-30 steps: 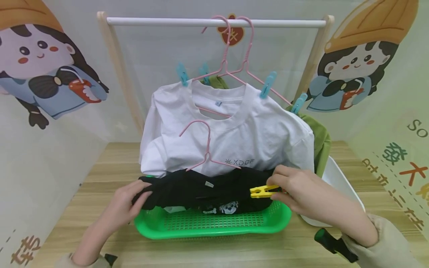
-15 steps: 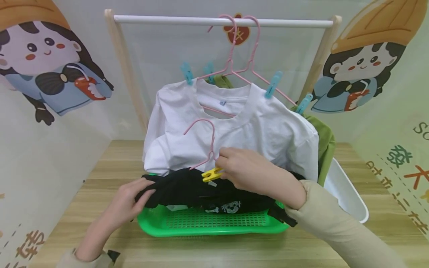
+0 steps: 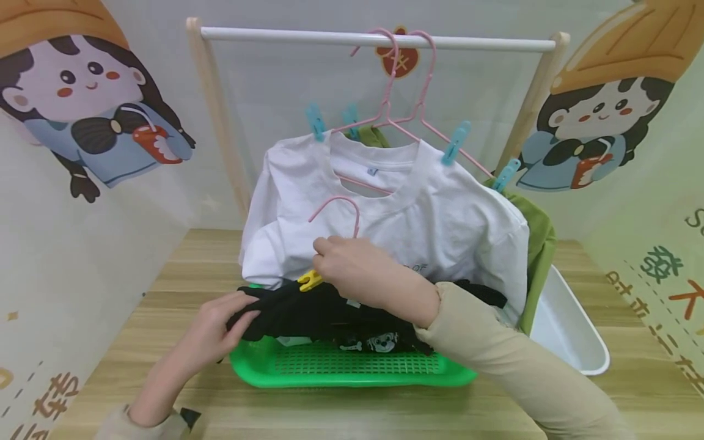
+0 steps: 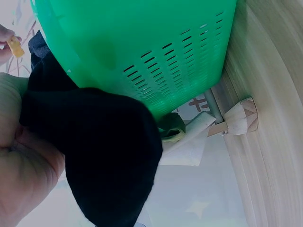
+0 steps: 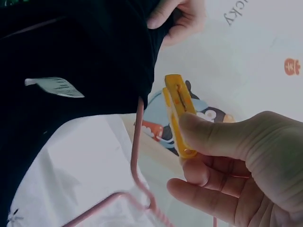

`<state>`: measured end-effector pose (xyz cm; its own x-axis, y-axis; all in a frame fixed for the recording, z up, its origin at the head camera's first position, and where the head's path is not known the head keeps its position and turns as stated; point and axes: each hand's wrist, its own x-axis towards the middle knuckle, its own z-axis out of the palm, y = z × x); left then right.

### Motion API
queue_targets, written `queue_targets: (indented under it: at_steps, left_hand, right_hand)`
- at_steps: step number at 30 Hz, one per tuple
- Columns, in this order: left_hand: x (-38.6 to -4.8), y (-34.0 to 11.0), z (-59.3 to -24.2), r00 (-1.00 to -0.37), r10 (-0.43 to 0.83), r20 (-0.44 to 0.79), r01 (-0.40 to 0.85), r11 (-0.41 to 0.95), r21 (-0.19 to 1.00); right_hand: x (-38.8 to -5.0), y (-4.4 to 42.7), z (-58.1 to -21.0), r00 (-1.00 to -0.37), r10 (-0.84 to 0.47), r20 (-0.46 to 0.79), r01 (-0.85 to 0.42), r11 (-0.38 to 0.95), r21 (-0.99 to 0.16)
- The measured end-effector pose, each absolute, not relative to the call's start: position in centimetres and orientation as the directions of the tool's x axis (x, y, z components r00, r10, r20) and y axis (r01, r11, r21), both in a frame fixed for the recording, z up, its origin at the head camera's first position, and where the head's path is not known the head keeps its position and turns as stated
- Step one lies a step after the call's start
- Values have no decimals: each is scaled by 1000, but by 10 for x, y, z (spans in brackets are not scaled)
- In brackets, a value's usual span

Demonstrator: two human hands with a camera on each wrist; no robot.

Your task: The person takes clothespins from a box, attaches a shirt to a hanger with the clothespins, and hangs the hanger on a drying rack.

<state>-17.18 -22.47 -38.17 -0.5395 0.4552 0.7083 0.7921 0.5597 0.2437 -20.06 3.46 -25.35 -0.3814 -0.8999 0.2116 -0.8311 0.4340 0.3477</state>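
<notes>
My left hand [image 3: 214, 324] pinches the left shoulder of a black shirt [image 3: 302, 315], which lies over a green basket [image 3: 352, 381]. Inside the shirt sits a pink hanger [image 5: 137, 142]; its hook [image 3: 357, 217] sticks up above the collar. Between thumb and fingers, my right hand [image 3: 363, 272] holds a yellow clothespin [image 3: 310, 280] just above the shirt's left shoulder, near the hanger's arm. The right wrist view shows this clothespin [image 5: 179, 113] apart from the cloth. In the left wrist view, black fabric [image 4: 104, 146] hangs from my left hand.
Behind stands a rack with a white rod [image 3: 275, 35]. On it hang a white T-shirt [image 3: 473, 201] and a green garment [image 3: 536, 238] on pink hangers, with blue clothespins [image 3: 455, 142]. A white tub [image 3: 577, 336] stands at the right on the wooden surface [image 3: 148, 318].
My right hand has carried the yellow clothespin leftward, from the shirt's right shoulder across the hanger to its left shoulder. My left hand keeps its hold on the shirt.
</notes>
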Motion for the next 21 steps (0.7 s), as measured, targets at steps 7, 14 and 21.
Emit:
queue_targets:
  at_steps: [7, 14, 21]
  left_hand:
    - [-172, -223, -380, -550, 453, 701, 790, 555, 262]
    - [-172, -223, -380, -554, 448, 701, 788, 553, 270]
    - [-169, -222, -378, -537, 450, 713, 795, 553, 250]
  right_hand:
    - [-200, 14, -258, -353, -910, 216, -801, 413, 433]
    - [-197, -2, -257, -346, -923, 170, -795, 384, 470]
    - [-191, -15, -256, -332, -934, 134, -782, 352, 515]
